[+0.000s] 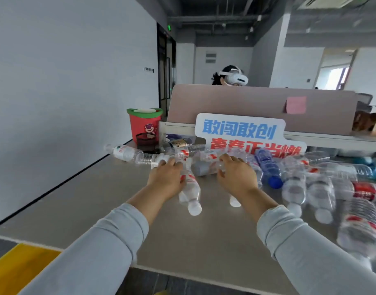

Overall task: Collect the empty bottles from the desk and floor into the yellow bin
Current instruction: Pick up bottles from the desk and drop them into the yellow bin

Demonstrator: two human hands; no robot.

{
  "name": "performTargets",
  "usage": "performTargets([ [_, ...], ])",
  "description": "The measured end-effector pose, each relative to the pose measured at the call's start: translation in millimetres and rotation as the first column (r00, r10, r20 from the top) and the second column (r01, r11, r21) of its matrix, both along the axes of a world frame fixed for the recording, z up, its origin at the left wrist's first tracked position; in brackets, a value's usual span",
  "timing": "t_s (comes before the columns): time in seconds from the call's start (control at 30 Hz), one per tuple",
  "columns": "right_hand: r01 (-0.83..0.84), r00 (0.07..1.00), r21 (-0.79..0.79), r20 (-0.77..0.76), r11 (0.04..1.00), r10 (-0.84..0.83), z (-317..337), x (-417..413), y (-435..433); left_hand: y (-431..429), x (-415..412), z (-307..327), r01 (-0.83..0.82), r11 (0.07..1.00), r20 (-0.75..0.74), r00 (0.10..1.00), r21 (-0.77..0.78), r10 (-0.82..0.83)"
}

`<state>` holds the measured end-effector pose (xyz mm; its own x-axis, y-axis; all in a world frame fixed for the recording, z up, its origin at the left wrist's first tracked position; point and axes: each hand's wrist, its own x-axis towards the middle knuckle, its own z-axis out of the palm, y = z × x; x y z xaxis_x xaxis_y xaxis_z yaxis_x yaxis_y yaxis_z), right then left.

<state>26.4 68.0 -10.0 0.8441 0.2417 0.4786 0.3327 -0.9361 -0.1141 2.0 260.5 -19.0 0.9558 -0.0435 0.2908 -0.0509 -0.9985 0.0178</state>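
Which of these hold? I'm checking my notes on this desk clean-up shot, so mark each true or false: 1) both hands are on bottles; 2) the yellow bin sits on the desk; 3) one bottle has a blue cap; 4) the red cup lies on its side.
1) True: the left hand and right hand both rest on clear bottles on the desk.
2) False: the yellow bin is below the desk's near edge.
3) True: the blue-capped bottle lies right of the right hand.
4) False: the red cup stands upright.
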Motion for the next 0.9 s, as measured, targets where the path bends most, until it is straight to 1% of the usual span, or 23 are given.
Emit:
performTargets([
  [0.1, 0.055, 0.998, -0.01, 0.018, 0.998, -0.054, -2.9, -5.7, -26.3, -28.4, 10.4, -1.4, -0.042, 0.998, -0.117, 0.992, -0.053, 0.036],
  [0.2, 0.094, 0.995, -0.023, 0.023, 0.995, -0.093, -7.1, -10.1, -41.4, -39.8, 25.4, -11.3, -0.14, 0.984, -0.232, 0.966, -0.11, 0.111],
  [0.27, 0.097, 0.995, -0.013, 0.014, 0.995, -0.097, -10.7, -11.1, -48.1, -42.4, 32.9, -17.7, -0.189, 0.97, -0.262, 0.954, -0.151, 0.145],
  [0.37, 0.098, 0.995, 0.001, 0.006, 0.995, -0.098, -15.0, -11.8, -54.7, -47.8, 35.4, -23.9, -0.218, 0.951, -0.294, 0.944, -0.219, 0.149],
  [0.5, 0.109, 0.994, -0.005, -0.026, 0.994, -0.109, -21.4, -11.0, -57.5, -54.8, 31.1, -26.1, -0.247, 0.94, -0.336, 0.928, -0.235, 0.16],
  [0.57, 0.117, 0.992, -0.012, -0.052, 0.993, -0.117, -24.0, -8.3, -57.2, -56.1, 29.0, -24.3, -0.24, 0.941, -0.312, 0.936, -0.24, 0.159],
  [0.6, 0.116, 0.991, -0.013, -0.061, 0.993, -0.116, -25.2, -6.3, -56.5, -55.7, 28.2, -22.9, -0.224, 0.946, -0.277, 0.948, -0.235, 0.155],
  [0.73, 0.125, 0.99, 0.007, -0.067, 0.992, -0.124, -27.3, 6.5, -48.7, -48.9, 24.5, -12.3, -0.101, 0.979, -0.083, 0.993, -0.176, 0.088],
  [0.8, 0.184, 0.978, 0.039, -0.106, 0.982, -0.179, -27.4, 15.6, -42.1, -45.1, 23.0, -5.5, -0.067, 0.989, -0.029, 0.998, -0.135, 0.063],
  [0.9, 0.294, 0.936, 0.094, -0.23, 0.951, -0.267, -29.8, 30.2, -33.9, -37.0, 22.2, -1.5, -0.05, 0.992, 0.02, 0.998, -0.117, 0.053],
])
